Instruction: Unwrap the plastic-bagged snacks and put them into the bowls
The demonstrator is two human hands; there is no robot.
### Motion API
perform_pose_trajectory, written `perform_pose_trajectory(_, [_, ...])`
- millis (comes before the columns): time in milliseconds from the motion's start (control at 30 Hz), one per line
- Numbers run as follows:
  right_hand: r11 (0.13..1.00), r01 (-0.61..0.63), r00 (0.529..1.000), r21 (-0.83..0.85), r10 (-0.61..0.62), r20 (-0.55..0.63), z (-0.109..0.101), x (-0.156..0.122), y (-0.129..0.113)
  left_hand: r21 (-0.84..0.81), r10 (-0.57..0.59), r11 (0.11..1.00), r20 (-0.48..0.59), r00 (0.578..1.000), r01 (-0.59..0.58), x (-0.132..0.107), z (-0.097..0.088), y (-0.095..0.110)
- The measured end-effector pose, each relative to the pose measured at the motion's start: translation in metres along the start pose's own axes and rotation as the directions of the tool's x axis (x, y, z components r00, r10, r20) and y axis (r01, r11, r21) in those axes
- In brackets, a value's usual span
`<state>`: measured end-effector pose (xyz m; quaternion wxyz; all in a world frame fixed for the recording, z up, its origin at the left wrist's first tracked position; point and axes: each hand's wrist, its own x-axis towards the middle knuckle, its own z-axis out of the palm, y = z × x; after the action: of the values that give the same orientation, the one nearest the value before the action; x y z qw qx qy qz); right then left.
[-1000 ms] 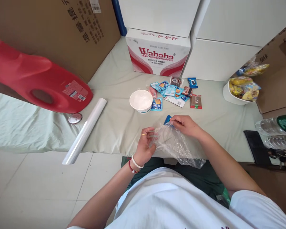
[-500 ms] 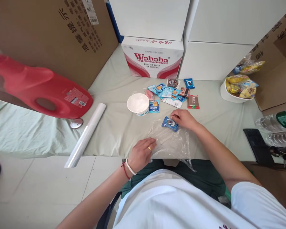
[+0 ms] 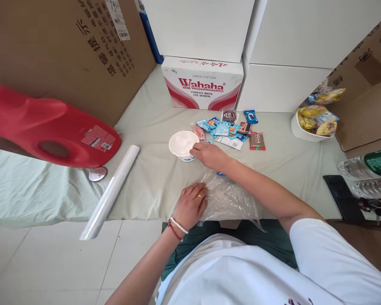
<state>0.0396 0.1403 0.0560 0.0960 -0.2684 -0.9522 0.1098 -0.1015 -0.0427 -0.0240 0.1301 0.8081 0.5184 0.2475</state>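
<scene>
A white paper bowl (image 3: 180, 146) stands on the cloth-covered table, its mouth facing up. My right hand (image 3: 209, 154) reaches across to it, the fingers closed at its right rim. Under my right forearm lies a blue snack packet (image 3: 220, 174), mostly hidden, on a sheet of clear plastic film (image 3: 224, 197). My left hand (image 3: 192, 204) rests with fingers stretched out at the left edge of this film. Behind the bowl sits a pile of small snack packets (image 3: 224, 128), with a brown packet (image 3: 257, 141) to its right.
A film roll (image 3: 111, 192) and a red jug (image 3: 57, 131) are on the left. At the back stands a Wahaha carton (image 3: 203, 84). To the right are a white tub (image 3: 311, 131) of yellow packets, a black phone (image 3: 343, 198) and plastic bottles (image 3: 368, 163).
My right hand has left the blue packet on the film and moved left to the paper bowl's rim. My left hand stays by the film. The view has tilted slightly.
</scene>
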Motion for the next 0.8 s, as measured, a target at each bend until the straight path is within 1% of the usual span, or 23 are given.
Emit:
perform_pose_trajectory(33, [0.997,-0.014,0.998,0.081,0.019,-0.060,0.001,-0.003,0.007,-0.001,0.007,1.000,-0.011,1.000,-0.007,0.000,0.000,-0.001])
perform_pose_trajectory(67, [0.982,-0.038,0.987,0.183,0.065,-0.148,-0.001,-0.009,0.016,-0.009,0.010,1.000,-0.023,1.000,-0.010,0.000,0.000,-0.001])
perform_pose_trajectory(100, [0.952,-0.071,0.959,0.299,0.147,-0.243,-0.006,-0.019,0.027,-0.022,0.012,1.000,-0.031,0.999,-0.013,0.000,0.001,-0.001])
perform_pose_trajectory(133, [0.900,-0.106,0.909,0.423,0.260,-0.324,-0.014,-0.030,0.040,-0.034,0.011,0.999,-0.037,0.999,-0.013,0.000,0.001,-0.001])
perform_pose_trajectory(167, [0.826,-0.133,0.833,0.547,0.392,-0.390,-0.024,-0.043,0.056,-0.041,0.011,0.999,-0.042,0.999,-0.013,0.000,0.002,-0.001])
perform_pose_trajectory(200, [0.735,-0.142,0.736,0.663,0.526,-0.426,-0.035,-0.056,0.074,-0.041,0.012,0.999,-0.046,0.999,-0.013,0.000,0.002,-0.001])
perform_pose_trajectory(233, [0.634,-0.125,0.622,0.764,0.650,-0.437,-0.047,-0.069,0.094,-0.035,0.013,0.999,-0.049,0.999,-0.015,0.000,0.002,-0.001])
perform_pose_trajectory(267, [0.529,-0.074,0.481,0.845,0.761,-0.434,-0.058,-0.081,0.115,-0.027,0.016,0.999,-0.054,0.998,-0.017,0.001,0.003,0.000])
perform_pose_trajectory(300, [0.411,-0.003,0.352,0.912,0.854,-0.384,-0.069,-0.091,0.137,-0.019,0.018,1.000,-0.059,0.998,-0.019,0.001,0.003,-0.001])
perform_pose_trajectory(333, [0.280,0.069,0.228,0.958,0.930,-0.288,-0.077,-0.099,0.158,-0.013,0.021,1.000,-0.066,0.998,-0.022,0.001,0.004,-0.001])
perform_pose_trajectory(367, [0.147,0.123,0.123,0.982,0.979,-0.162,-0.083,-0.106,0.178,-0.010,0.025,1.000,-0.073,0.997,-0.026,0.001,0.004,-0.001])
perform_pose_trajectory(400, [0.035,0.154,0.053,0.987,0.998,-0.043,-0.087,-0.112,0.195,-0.005,0.030,1.000,-0.080,0.996,-0.031,0.001,0.005,-0.002])
perform_pose_trajectory(433, [-0.053,0.169,0.008,0.984,0.999,0.052,-0.090,-0.116,0.210,0.001,0.036,0.999,-0.088,0.995,-0.036,0.000,0.005,-0.002])
perform_pose_trajectory(467, [-0.114,0.168,-0.013,0.979,0.993,0.118,-0.092,-0.119,0.222,0.013,0.043,0.999,-0.097,0.994,-0.042,0.000,0.006,-0.003])
perform_pose_trajectory(500, [-0.151,0.161,-0.014,0.975,0.988,0.156,-0.093,-0.122,0.232,0.029,0.051,0.998,-0.105,0.993,-0.048,0.000,0.007,-0.004])
perform_pose_trajectory(567, [-0.200,0.160,0.008,0.967,0.979,0.201,-0.094,-0.127,0.245,0.066,0.068,0.996,-0.113,0.991,-0.061,-0.001,0.007,-0.004])
perform_pose_trajectory(667, [-0.263,0.174,0.052,0.949,0.965,0.258,-0.094,-0.131,0.254,0.109,0.073,0.992,-0.114,0.991,-0.061,-0.001,0.008,-0.004])
perform_pose_trajectory(800, [-0.279,0.197,0.116,0.940,0.959,0.260,-0.086,-0.130,0.259,0.113,0.077,0.992,-0.115,0.990,-0.064,0.000,0.007,-0.003])
